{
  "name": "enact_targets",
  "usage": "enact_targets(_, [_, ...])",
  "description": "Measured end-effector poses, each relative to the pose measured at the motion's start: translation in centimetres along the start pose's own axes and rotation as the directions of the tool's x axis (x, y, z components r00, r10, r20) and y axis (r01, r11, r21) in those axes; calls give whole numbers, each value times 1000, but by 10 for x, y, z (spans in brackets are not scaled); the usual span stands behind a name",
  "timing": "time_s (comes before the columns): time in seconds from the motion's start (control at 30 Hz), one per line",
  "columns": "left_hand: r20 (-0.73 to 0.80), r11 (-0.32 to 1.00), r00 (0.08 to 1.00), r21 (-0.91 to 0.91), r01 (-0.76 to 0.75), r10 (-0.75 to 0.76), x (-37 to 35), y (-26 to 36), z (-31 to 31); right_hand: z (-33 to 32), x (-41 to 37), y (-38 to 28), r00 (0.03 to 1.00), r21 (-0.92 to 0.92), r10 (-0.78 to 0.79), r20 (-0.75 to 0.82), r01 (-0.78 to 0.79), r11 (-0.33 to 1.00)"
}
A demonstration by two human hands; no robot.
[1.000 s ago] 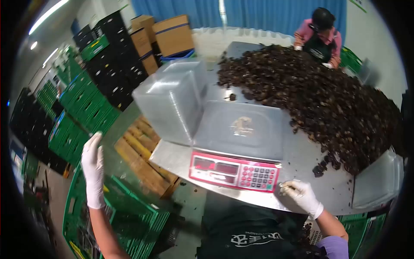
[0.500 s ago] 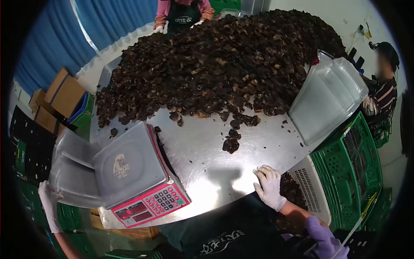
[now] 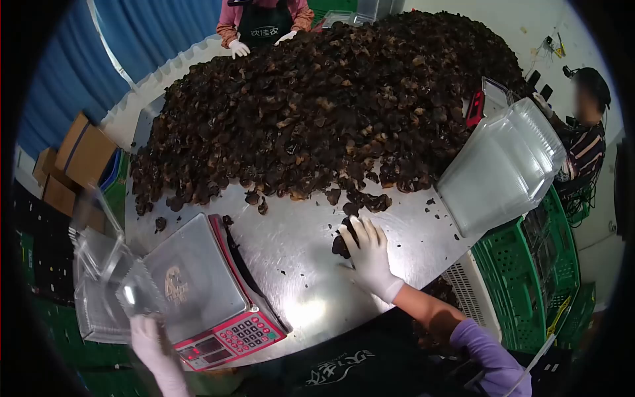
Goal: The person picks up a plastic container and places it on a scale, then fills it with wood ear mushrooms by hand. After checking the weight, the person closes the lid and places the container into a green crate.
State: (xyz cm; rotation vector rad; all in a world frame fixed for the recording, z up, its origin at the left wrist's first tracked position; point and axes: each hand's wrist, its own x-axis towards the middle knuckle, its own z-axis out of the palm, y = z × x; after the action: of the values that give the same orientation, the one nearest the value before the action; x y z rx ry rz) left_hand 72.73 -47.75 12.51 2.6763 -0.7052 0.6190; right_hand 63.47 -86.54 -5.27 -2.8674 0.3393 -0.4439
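Head view: a clear box [image 3: 140, 289] is held tilted at the left edge of the scale [image 3: 192, 274] by the left hand [image 3: 151, 341]. Its near edge appears to be grasped by the left fingers, though their exact grip is blurred. An edge hold probably lets the thin plastic be steered without its walls being crushed. Just beside the scale, more clear containers [image 3: 99, 324] are stacked, seemingly so that they can be reached by the left hand without a stretch.

On the counter [image 3: 304, 255], a small clump of dark pieces [image 3: 340, 247] is covered in part by the right hand [image 3: 372, 261]. The right fingers are extended and spread over it; whether any piece is pinched cannot be told, since the undersides are hidden.

The scale is set at the near edge with its keypad turned toward the wearer, presumably for easy reading. Behind it, the large heap [image 3: 317, 126] of similar dark pieces is spread across the counter, within reach of a co-worker [image 3: 264, 26] on the far side. Farther right, a second stack of clear tubs [image 3: 499, 175] is leaned near the heap, above the green crates [image 3: 512, 274].
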Motion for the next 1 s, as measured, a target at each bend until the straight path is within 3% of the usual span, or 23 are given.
enact_targets(0.03, [56, 992, 998, 118, -42, 36, -10, 2, 13, 6, 15, 4, 1000, -64, -10, -12, 9, 998])
enact_targets(0.1, [127, 990, 992, 135, -40, 22, -22, 4, 31, 6, 39, 13, 996, -28, 77, 42, -76, 997])
enact_targets(0.13, [275, 972, 961, 215, -97, 35, -23, 0, 30, 9, 42, 20, 998, 6, 64, 28, -65, 998])
enact_targets(0.17, [267, 973, 963, 205, -101, 43, -26, 2, 33, 12, 45, 25, 999, 39, 52, 15, -52, 998])
enact_targets(0.23, [309, 978, 947, 209, 19, -85, -16, 58, 20, 3, 50, 32, 998, 76, 53, -38, -50, 996])
enact_targets(0.27, [186, 989, 982, 145, -26, -2, -16, 75, 24, 3, 55, 43, 995, 130, 55, -83, -44, 991])
enact_targets(0.3, [201, 1000, 980, 23, -10, 5, -21, 88, 30, 3, 59, 52, 991, 184, 62, -122, -39, 982])
enact_targets(0.37, [421, 966, 881, -226, -130, 217, -23, 112, 52, 11, 86, 71, 969, 177, 46, -242, -3, 984])
enact_targets(0.4, [174, 878, 926, -413, -240, 335, -30, 130, 81, 17, 101, 81, 980, 106, 3, -201, 18, 994])
enact_targets(0.43, [172, 876, 924, -415, -246, 341, -33, 144, 103, 19, 115, 85, 987, 35, -38, -158, 44, 998])
enact_targets(0.5, [534, 846, 676, -460, -271, 507, -31, 167, 140, 18, 138, 83, 996, -139, -49, 80, 60, 988])
enact_targets(0.6, [605, 859, 612, -316, -402, 509, -35, 189, 165, 10, 152, 78, 976, -250, -120, 184, 164, 954])
enact_targets(0.63, [675, 854, 549, -258, -451, 493, -35, 193, 174, 5, 149, 77, 967, -260, -154, 201, 204, 944])
enact_targets(0.67, [737, 839, 485, -202, -506, 470, -34, 195, 182, 3, 139, 83, 978, -197, -205, 40, 208, 958])
enact_targets(0.7, [731, 834, 486, -206, -512, 479, -36, 193, 189, -14, 123, 84, 974, -118, -219, -59, 211, 970])
enact_targets(0.77, [694, 880, 546, -317, -354, 469, -43, 187, 200, -64, 75, 86, 971, -53, -213, -110, 208, 977])
enact_targets(0.8, [693, 877, 543, -323, -355, 475, -38, 187, 198, -88, 39, 96, 980, 22, -192, 53, 191, 981])
enact_targets(0.83, [620, 922, 685, -300, -243, 383, -31, 188, 192, -109, 4, 103, 971, -89, -173, 166, 190, 978])
enact_targets(0.87, [535, 950, 802, -289, -121, 265, -28, 190, 190, -128, -27, 114, 908, -2, -100, 407, 110, 994])
enact_targets(0.9, [464, 970, 878, -242, -1, 117, -31, 191, 191, -149, -54, 114, 933, -37, -31, 358, 47, 998])
enact_targets(0.93, [460, 969, 888, -206, 136, -27, -28, 191, 193, -162, -71, 118, 881, -24, 121, 457, -123, 992])
enact_targets(0.97, [437, 947, 879, -156, 281, -188, -25, 188, 196, -158, -95, 125, 933, -48, 154, 324, -147, 988])
enact_targets(1.0, [418, 933, 864, -95, 348, -280, -30, 177, 208, -150, -114, 129, 918, -56, 298, 261, -294, 954])
